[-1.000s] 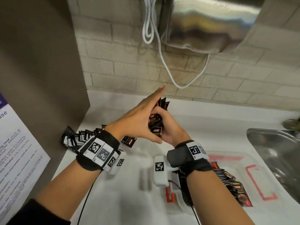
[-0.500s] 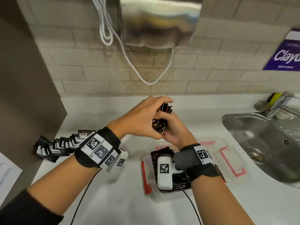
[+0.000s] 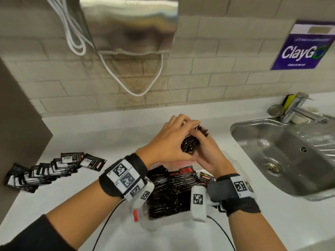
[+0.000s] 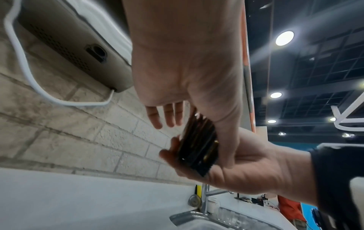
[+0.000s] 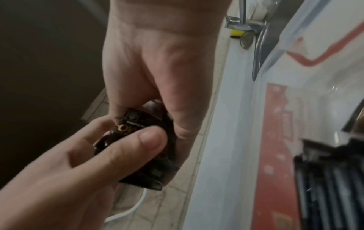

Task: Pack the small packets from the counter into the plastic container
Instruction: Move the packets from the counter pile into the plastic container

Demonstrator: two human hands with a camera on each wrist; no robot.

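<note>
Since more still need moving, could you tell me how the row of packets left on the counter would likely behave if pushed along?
The row of packets lies overlapped and leaning, so it would probably slide apart, not move together. The glossy wrappers look slippery on the smooth counter. Each looks thin and light.

Three views, one shared bundle

The head camera looks down over the counter (image 3: 76,211); both wrist cameras sit close, facing the gripped packet stack (image 4: 199,147) from opposite sides.

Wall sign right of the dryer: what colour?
Purple sign with white lettering and a white top strip; clearest in the head view.
</note>
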